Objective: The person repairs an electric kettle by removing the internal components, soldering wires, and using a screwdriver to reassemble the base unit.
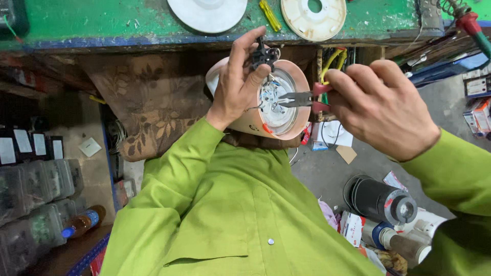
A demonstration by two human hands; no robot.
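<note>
Round pale-pink appliance housing [250,122] held between the two hands, just below the tabletop edge, its open face turned toward the camera and showing a whitish inner plate with wiring [273,97]. Left hand [236,84] wrapped around the housing's left rim, its fingers closed over a small black component [262,55] at the upper edge. Right hand [381,107] closed around the red handles of needle-nose pliers [299,99], whose tips reach leftward into the housing's interior and meet the wiring there. Both sleeves are bright green. Above the hands, on the green tabletop [102,20]: a white disc [207,13], a yellow screwdriver [269,15] and a cream ring-shaped disc [313,18]. Below the right hand, on the floor: a black cylindrical part [381,199] amid assorted clutter. Far below the left hand: clear storage bins [38,204] and a bottle with a blue cap [82,222].
</note>
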